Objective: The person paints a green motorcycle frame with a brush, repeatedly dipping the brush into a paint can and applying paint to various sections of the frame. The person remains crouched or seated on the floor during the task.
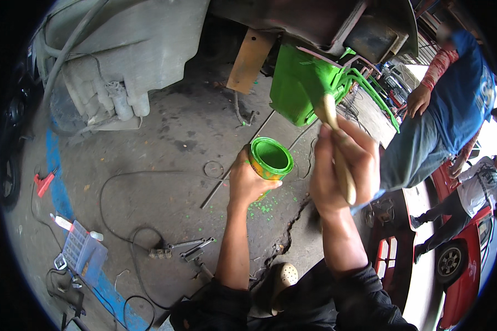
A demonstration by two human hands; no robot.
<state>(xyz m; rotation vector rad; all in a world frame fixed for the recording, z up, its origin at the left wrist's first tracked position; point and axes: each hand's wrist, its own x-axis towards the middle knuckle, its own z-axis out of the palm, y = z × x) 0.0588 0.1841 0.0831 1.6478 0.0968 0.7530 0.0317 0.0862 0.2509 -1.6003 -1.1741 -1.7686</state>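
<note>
My left hand [244,179] is wrapped round a paint can [271,156] that is open at the top, with green paint inside and on its rim. In my right hand [348,165] is a paintbrush [337,138] with a pale wooden handle. The brush's bristle end points up and away from me, blurred against a bright green painted metal part [299,83]. Whether the bristles touch that part I cannot tell. A brown flat plate [250,62] hangs just left of the green part.
Green drops [264,206] spot the floor below the can. On the left lie a cable [101,193], a red-handled tool [44,182], a plastic organizer box [84,249] and metal tools [190,248]. A person in blue [453,110] stands close at right, another behind near a red car [464,265].
</note>
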